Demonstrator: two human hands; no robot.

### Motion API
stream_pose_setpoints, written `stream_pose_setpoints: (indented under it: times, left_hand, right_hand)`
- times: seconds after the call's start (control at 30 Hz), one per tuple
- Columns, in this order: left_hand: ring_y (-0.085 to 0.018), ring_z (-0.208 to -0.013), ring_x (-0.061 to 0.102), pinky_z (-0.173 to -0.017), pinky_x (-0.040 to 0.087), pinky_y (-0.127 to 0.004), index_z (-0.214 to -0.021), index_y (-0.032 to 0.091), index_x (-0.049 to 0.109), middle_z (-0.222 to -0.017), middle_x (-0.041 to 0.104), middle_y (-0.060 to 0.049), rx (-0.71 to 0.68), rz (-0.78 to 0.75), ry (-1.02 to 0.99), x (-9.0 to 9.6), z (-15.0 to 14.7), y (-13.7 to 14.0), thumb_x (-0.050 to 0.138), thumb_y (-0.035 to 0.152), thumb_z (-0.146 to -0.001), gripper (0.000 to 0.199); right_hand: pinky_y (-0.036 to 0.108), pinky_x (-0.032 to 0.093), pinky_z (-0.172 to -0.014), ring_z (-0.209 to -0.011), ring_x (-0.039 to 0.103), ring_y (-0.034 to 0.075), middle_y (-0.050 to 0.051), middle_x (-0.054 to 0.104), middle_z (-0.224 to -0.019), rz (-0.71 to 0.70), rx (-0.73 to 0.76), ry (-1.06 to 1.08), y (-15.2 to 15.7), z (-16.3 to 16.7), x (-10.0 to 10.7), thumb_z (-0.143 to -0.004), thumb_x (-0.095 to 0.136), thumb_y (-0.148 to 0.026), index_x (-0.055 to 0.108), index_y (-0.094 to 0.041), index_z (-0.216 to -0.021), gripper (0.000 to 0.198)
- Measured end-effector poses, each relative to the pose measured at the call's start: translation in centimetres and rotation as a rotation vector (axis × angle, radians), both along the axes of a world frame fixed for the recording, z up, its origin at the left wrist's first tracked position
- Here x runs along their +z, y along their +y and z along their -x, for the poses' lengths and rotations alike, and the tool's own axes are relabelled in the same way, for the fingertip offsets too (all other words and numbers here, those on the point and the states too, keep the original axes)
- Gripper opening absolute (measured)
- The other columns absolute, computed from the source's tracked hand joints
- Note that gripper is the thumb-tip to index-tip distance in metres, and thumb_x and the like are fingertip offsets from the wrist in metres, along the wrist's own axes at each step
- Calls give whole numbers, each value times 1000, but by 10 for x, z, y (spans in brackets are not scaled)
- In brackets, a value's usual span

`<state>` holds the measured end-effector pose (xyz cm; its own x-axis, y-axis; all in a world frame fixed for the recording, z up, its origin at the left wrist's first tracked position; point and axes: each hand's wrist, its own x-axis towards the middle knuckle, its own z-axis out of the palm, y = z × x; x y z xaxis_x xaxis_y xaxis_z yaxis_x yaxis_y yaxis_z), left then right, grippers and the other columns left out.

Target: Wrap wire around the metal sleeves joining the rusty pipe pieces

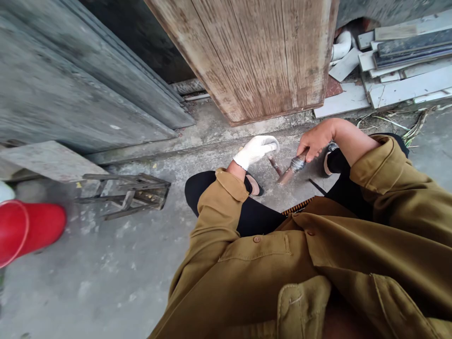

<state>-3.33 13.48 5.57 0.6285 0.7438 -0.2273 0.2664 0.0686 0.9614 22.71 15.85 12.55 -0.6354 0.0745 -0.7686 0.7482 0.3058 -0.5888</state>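
My left hand (257,149), in a white glove, is closed with its fingers curled round the upper end of a thin brown rod (274,165). The rod slants down toward the concrete; what lies inside the glove is hidden. My bare right hand (316,140) grips a thick wooden stick (286,176) bound with turns of metal wire (297,164). The stick's lower end points down and left, close beside the rod's tip; whether the two touch I cannot tell. Both hands are low in front of me, between my knees.
A worn wooden door panel (261,61) stands just ahead above a concrete ledge. White boards and pieces (406,89) are stacked at the right. Leftward are a small wooden stool (134,193) lying on its side, a leaning plank (56,160) and a red bucket (42,223).
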Motion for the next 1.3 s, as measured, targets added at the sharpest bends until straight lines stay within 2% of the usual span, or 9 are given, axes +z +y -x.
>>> stream_pose_setpoints:
  times: [0.17,0.33,0.53,0.7,0.77,0.9,1.03,1.2,1.3]
  left_hand:
    - [-11,-59,54,-57,44,-23,-84,15,66,-70,62,-2,120,53,-68,-8,-3,2,72,45,-89,31]
    - [-9,-56,50,-56,43,-22,-85,14,69,-70,63,-2,14,90,-75,-7,-9,-4,73,40,-90,27]
    - [-9,-56,50,-55,40,-23,-87,13,71,-76,67,-5,-101,74,-53,1,-7,-9,68,40,-91,28]
    - [-14,-67,57,-67,48,-26,-85,14,68,-77,67,-3,-49,-27,49,-6,-5,-5,67,36,-83,22]
    - [-15,-73,60,-73,50,-28,-88,14,70,-82,69,-4,-47,-53,80,-11,-5,-2,65,38,-85,25]
    - [-20,-86,63,-87,51,-32,-81,16,72,-87,72,-5,-103,-215,251,-11,-5,2,64,34,-85,20]
    - [-22,-99,67,-97,51,-34,-78,16,73,-100,75,-10,-136,-203,60,-1,-5,3,65,37,-88,24]
    - [-14,-64,58,-69,52,-29,-88,14,70,-77,68,-7,104,-23,-191,-5,-12,-4,70,55,-92,41]
    - [-13,-63,58,-67,51,-28,-94,13,71,-83,71,-8,40,-15,-175,-5,-20,-10,68,51,-95,38]
  right_hand:
    - [26,50,-75,-79,60,13,4,68,-87,-128,-450,461,7,-26,20,-91,72,-60,70,-15,-101,46]
    - [31,51,-68,-73,57,17,8,65,-80,-417,-1010,596,19,-26,2,-96,65,-59,66,-19,-96,41]
    - [37,53,-82,-85,65,24,12,67,-79,-759,-562,-44,20,-7,-21,-89,77,-42,75,-15,-93,27]
    - [29,50,-72,-71,61,15,1,65,-72,-41,-124,-46,5,-9,-1,-80,86,-50,77,-14,-89,38]
    - [26,49,-74,-75,61,13,1,67,-78,78,-201,166,3,-12,11,-79,86,-56,77,-14,-97,47]
    - [23,44,-70,-74,55,11,0,62,-76,-112,-559,601,6,-19,21,-84,80,-66,70,-15,-95,53]
    - [23,40,-63,-67,49,9,-1,58,-72,-178,-733,828,9,-20,14,-79,80,-73,63,-17,-87,59]
    - [26,42,-65,-69,48,11,1,55,-68,-280,-968,848,11,-13,9,-87,75,-70,57,-20,-82,54]
    - [29,44,-67,-70,49,14,2,51,-63,-378,-1089,722,17,-12,5,-97,64,-66,57,-22,-81,47]
